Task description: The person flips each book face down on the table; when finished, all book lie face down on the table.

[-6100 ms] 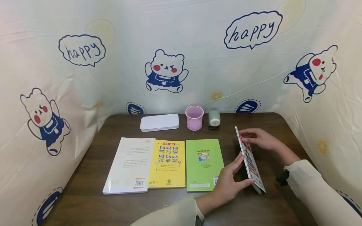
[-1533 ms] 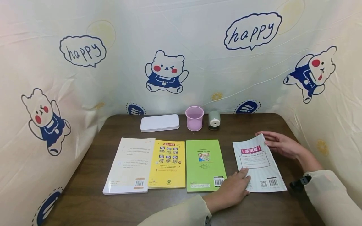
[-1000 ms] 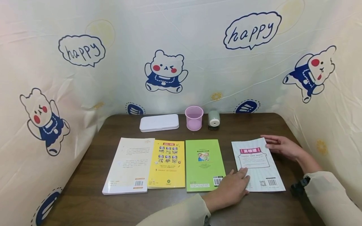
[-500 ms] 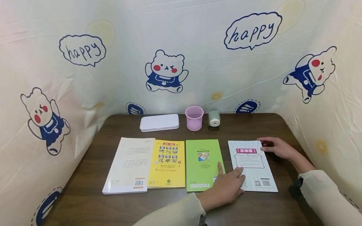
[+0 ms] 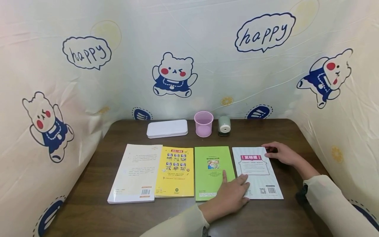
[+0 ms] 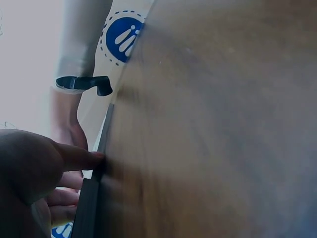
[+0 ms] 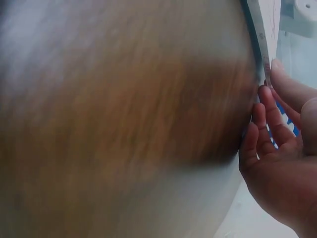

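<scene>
A pale blue book (image 5: 257, 169) with a red title banner lies flat, right beside a green book (image 5: 211, 177). My right hand (image 5: 282, 154) pinches the pale book's far right corner; in the right wrist view the thumb is on top and fingers (image 7: 270, 106) reach under the edge. Across the seam between the two books rests my left hand (image 5: 231, 194), fingers straight, its fingertips on the pale book's near left part. It hides the green book's near right corner. In the left wrist view the left thumb (image 6: 81, 157) touches the books' near edge.
Left of the green book lie a yellow book (image 5: 177, 174) and a thick white book (image 5: 134, 174), side by side. Along the back stand a white flat case (image 5: 167, 128), a pink cup (image 5: 203, 124) and a green pencil sharpener (image 5: 224, 125). A printed curtain (image 5: 124, 82) surrounds the brown table (image 5: 88, 184).
The pale book, earlier held up on edge with its colourful cover showing, now lies flat. Over the last second it has slid left to the green book, both hands moving with it.
</scene>
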Motion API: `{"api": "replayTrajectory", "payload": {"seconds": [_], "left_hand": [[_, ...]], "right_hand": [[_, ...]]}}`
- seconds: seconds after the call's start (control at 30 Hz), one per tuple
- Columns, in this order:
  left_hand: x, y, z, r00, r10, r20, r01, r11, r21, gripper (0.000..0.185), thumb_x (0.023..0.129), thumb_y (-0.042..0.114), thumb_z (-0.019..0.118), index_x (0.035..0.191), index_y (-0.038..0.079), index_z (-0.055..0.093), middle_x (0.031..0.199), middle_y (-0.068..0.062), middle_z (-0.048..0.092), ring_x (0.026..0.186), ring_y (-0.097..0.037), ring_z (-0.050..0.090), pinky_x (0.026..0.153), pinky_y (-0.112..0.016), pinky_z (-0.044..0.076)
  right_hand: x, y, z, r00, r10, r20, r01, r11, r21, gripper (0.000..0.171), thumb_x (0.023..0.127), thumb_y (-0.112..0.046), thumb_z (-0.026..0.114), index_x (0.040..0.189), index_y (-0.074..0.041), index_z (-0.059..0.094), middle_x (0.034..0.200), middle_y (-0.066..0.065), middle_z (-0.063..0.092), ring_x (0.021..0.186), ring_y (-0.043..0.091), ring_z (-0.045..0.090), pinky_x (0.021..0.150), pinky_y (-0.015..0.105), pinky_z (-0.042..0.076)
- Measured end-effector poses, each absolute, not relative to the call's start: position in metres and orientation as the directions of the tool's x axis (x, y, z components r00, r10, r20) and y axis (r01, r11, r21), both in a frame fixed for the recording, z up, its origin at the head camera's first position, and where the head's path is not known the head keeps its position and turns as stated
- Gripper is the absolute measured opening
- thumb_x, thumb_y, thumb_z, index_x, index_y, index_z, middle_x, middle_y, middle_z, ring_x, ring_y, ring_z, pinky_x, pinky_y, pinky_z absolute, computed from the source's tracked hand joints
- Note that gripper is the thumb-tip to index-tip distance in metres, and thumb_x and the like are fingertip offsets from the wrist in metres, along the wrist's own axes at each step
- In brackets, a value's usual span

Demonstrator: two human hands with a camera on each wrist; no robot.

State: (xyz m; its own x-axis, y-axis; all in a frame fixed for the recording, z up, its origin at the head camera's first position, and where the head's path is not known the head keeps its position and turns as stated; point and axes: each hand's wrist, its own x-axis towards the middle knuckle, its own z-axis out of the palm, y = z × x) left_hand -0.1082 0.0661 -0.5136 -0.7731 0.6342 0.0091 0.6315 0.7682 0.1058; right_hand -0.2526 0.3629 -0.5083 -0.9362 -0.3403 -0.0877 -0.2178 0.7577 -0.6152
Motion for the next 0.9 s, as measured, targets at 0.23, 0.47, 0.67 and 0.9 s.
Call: {"api": "replayTrajectory", "payload": {"seconds": [0.23,0.47,0.67,0.9], "left_hand": [[-0.108,0.058,-0.512,-0.779,0.627,0.026,0.625,0.772,0.114,0.054,0.095,0.051,0.069,0.142,0.025,0.063,0.161,0.008,0.044,0.148,-0.006,0.039,0.119,-0.069,0.026],[-0.108,0.057,-0.512,-0.785,0.619,0.033,0.617,0.776,0.133,0.053,0.095,0.051,0.070,0.141,0.025,0.064,0.160,0.009,0.046,0.148,-0.006,0.039,0.120,-0.068,0.026],[-0.108,0.056,-0.513,-0.781,0.624,0.043,0.623,0.771,0.135,0.053,0.094,0.051,0.071,0.140,0.025,0.064,0.159,0.008,0.046,0.148,-0.006,0.040,0.119,-0.068,0.027],[-0.108,0.056,-0.513,-0.777,0.628,0.041,0.627,0.767,0.135,0.052,0.094,0.050,0.071,0.139,0.025,0.064,0.159,0.008,0.047,0.148,-0.007,0.040,0.118,-0.069,0.028]], "right_hand": [[-0.259,0.354,-0.511,-0.932,-0.353,-0.083,-0.232,0.756,-0.612,0.045,0.095,-0.019,0.075,0.136,-0.002,0.065,0.117,0.016,0.064,0.102,0.030,0.055,0.090,0.046,0.047],[-0.258,0.350,-0.510,-0.935,-0.343,-0.093,-0.216,0.755,-0.619,0.046,0.095,-0.020,0.076,0.136,-0.002,0.065,0.119,0.018,0.064,0.103,0.032,0.054,0.090,0.046,0.047],[-0.259,0.349,-0.507,-0.934,-0.327,-0.141,-0.168,0.754,-0.635,0.048,0.095,-0.023,0.076,0.137,-0.003,0.064,0.121,0.018,0.062,0.105,0.032,0.052,0.090,0.048,0.046],[-0.258,0.349,-0.506,-0.937,-0.313,-0.153,-0.149,0.757,-0.636,0.049,0.095,-0.025,0.076,0.138,-0.005,0.065,0.120,0.017,0.061,0.105,0.032,0.051,0.089,0.048,0.045]]}}
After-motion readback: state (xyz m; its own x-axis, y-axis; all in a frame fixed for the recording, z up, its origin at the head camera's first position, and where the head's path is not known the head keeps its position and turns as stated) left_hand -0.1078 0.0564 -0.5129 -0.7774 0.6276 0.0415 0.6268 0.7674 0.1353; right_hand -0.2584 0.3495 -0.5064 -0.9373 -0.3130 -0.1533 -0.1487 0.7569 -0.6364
